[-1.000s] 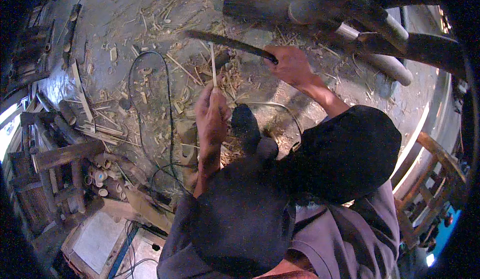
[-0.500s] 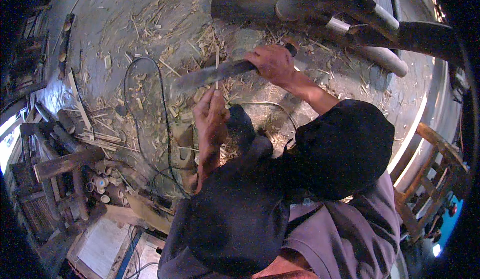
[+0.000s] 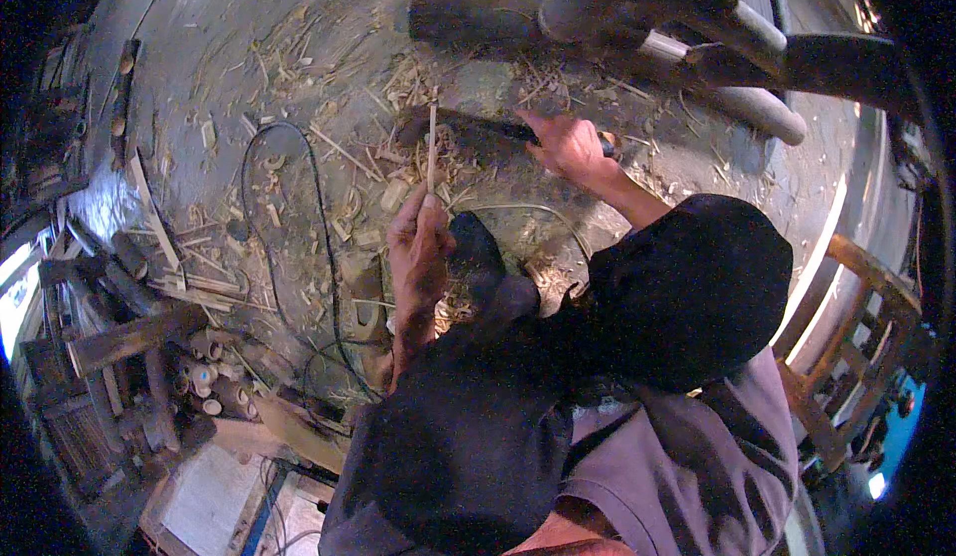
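Note:
My left hand (image 3: 416,247) is closed around the lower end of a thin pale wooden or bamboo strip (image 3: 432,148), which points away from me. To its right, my right hand (image 3: 573,148) is wrapped around the handle of a large knife (image 3: 478,125). The dark blade reaches leftward and is smeared by motion. It crosses the strip's upper part in the view, with the strip showing in front of it; whether they touch I cannot tell. Curled shavings (image 3: 403,78) lie on the floor around both hands.
A looped black cord (image 3: 321,188) lies left of my left hand. Thick logs or poles (image 3: 478,20) extend across the far right. Long strips (image 3: 204,285) and a stack of cut bamboo pieces (image 3: 149,332) are at left. A wooden chair-like frame (image 3: 846,327) stands at right.
My right hand has moved right and slightly nearer with the knife, whose blade has shifted from crossing in front of the strip to behind it. My left hand has dropped slightly toward me.

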Motion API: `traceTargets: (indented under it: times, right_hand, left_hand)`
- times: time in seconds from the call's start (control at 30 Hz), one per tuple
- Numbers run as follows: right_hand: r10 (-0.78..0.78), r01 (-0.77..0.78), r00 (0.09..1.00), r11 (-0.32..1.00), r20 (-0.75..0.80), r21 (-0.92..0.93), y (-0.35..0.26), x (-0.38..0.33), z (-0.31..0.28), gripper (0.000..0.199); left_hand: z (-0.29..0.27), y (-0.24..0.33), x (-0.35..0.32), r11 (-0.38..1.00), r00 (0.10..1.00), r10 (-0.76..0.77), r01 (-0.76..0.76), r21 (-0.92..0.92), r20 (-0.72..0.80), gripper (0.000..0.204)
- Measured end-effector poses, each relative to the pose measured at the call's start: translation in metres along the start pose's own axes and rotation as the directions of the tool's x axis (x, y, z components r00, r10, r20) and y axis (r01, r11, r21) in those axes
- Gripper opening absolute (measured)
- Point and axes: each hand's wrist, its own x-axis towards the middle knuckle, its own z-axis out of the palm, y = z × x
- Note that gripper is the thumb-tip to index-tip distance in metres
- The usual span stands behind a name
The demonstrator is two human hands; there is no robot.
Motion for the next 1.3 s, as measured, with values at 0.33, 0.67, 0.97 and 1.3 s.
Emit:
traceTargets:
  times: [0.33, 0.67, 0.97, 1.3]
  right_hand:
    - [-0.113, 0.246, 0.941, 0.876, -0.319, 0.414, -0.016, 0.003, -0.017, 0.052]
    - [0.509, -0.005, 0.849, 0.281, -0.145, 0.960, 0.011, -0.009, -0.026, 0.028]
    - [0.754, 0.341, 0.616, 0.007, -0.229, 0.940, 0.085, -0.024, -0.055, 0.020]
    - [0.733, 0.421, 0.623, -0.020, -0.273, 0.907, 0.114, -0.011, -0.057, 0.026]
  left_hand:
    - [0.035, -0.018, 0.034, 0.998, 0.989, 0.055, -0.056, 0.004, 0.140, 0.028]
    - [0.099, -0.031, 0.082, 0.311, 0.605, 0.640, -0.767, 0.561, 0.473, 0.022]
    - [0.198, -0.012, 0.157, -0.293, 0.263, 0.481, -0.851, 0.436, 0.836, 0.042]
    - [0.217, -0.028, 0.186, -0.389, 0.270, 0.436, -0.804, 0.450, 0.858, 0.047]
